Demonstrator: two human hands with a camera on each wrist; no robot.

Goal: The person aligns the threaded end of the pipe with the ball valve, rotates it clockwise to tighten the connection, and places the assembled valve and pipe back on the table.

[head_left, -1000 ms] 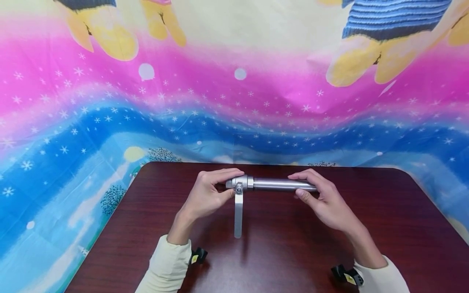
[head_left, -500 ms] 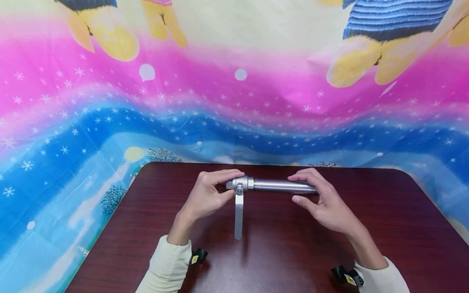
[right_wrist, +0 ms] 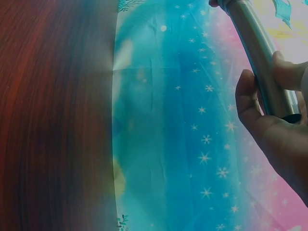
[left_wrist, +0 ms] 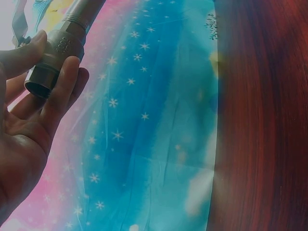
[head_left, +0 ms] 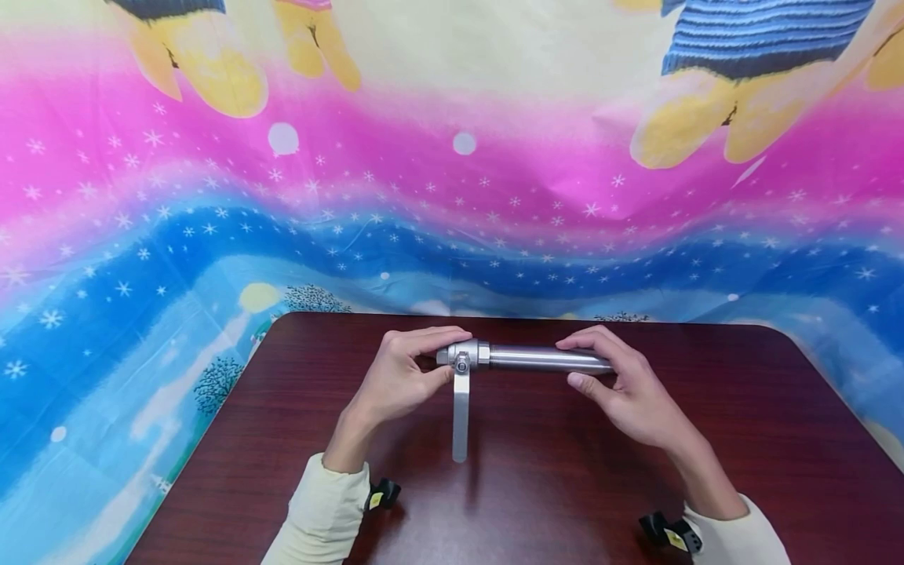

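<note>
A steel ball valve [head_left: 464, 352] is joined at its right end to a smooth steel pipe [head_left: 530, 357], the pair lying level above the table. The left hand [head_left: 399, 377] grips the valve body between thumb and fingers; in the left wrist view the open bore of the valve [left_wrist: 42, 82] faces the palm. The flat lever handle [head_left: 461, 416] points toward the person. Around the pipe's free end, the right hand [head_left: 632, 388] curls its fingers above and its thumb along the near side. The right wrist view has the pipe [right_wrist: 260, 57] between thumb and fingers, its end by the palm.
A dark red wooden table [head_left: 537, 486] lies under the hands. Behind it hangs a printed cloth [head_left: 424, 196] in pink and blue with snowflakes. Black wrist devices [head_left: 381, 494] sit at both pale sleeves [head_left: 321, 502].
The right thumb has shifted down and slightly off the near side of the pipe, then a little back to the right. The left hand and the valve have stayed almost still.
</note>
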